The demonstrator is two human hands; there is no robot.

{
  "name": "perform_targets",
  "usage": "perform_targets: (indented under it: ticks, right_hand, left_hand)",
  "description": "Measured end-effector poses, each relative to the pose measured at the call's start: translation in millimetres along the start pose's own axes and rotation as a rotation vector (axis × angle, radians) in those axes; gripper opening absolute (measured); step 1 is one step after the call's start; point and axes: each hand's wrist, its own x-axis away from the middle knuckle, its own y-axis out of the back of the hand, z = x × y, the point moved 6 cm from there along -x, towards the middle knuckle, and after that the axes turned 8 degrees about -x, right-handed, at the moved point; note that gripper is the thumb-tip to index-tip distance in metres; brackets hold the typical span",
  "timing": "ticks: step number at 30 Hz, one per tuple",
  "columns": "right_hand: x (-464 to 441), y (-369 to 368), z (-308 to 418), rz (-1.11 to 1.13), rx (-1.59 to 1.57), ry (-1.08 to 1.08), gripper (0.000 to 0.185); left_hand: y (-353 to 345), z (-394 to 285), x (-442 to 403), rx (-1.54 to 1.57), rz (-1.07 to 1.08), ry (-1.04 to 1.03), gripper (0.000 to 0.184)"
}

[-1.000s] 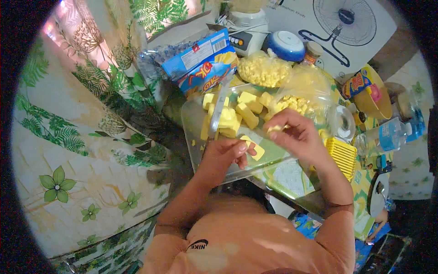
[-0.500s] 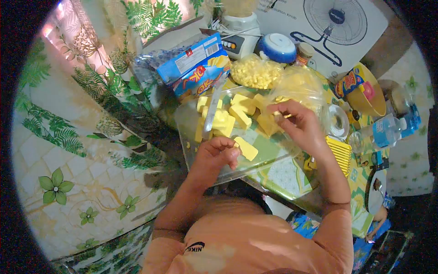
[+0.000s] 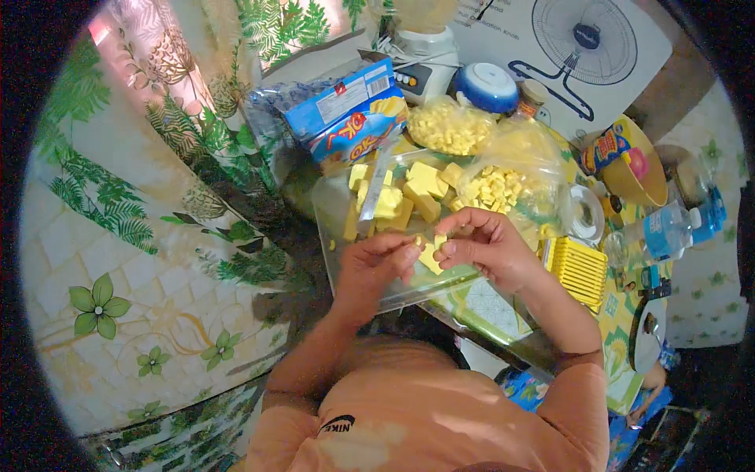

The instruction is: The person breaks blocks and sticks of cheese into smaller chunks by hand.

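My left hand (image 3: 376,266) is closed in a pinch on a small yellow piece of cheese (image 3: 418,241). Close beside it, my right hand (image 3: 494,250) pinches another small piece of cheese (image 3: 440,239). Below the fingertips a flat cheese slab (image 3: 429,259) lies partly hidden on a clear plastic tray (image 3: 334,271). Behind the hands are larger cheese blocks (image 3: 423,189), with a knife (image 3: 376,185) resting across some of them. An open clear bag (image 3: 543,169) at the tray's right holds many small cheese cubes (image 3: 494,189).
Further back are a full bag of cubes (image 3: 452,126), a blue biscuit box (image 3: 346,114), a blender base (image 3: 425,63) and a blue bowl (image 3: 487,85). To the right stand a yellow grater (image 3: 578,271), a tape roll (image 3: 583,214), a water bottle (image 3: 661,228) and a yellow tub (image 3: 633,173).
My right hand has come from over the open bag down and left to my left hand, and now pinches a small cheese piece. The view has shifted slightly.
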Motion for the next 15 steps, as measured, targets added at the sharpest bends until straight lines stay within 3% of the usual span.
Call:
perform_targets:
  ticks: [15]
  right_hand:
    - [-0.5, -7.1, 2.1, 0.024, 0.181, 0.252, 0.021]
  left_hand:
    - [-8.7, -0.4, -0.3, -0.024, -0.056, -0.190, 0.021]
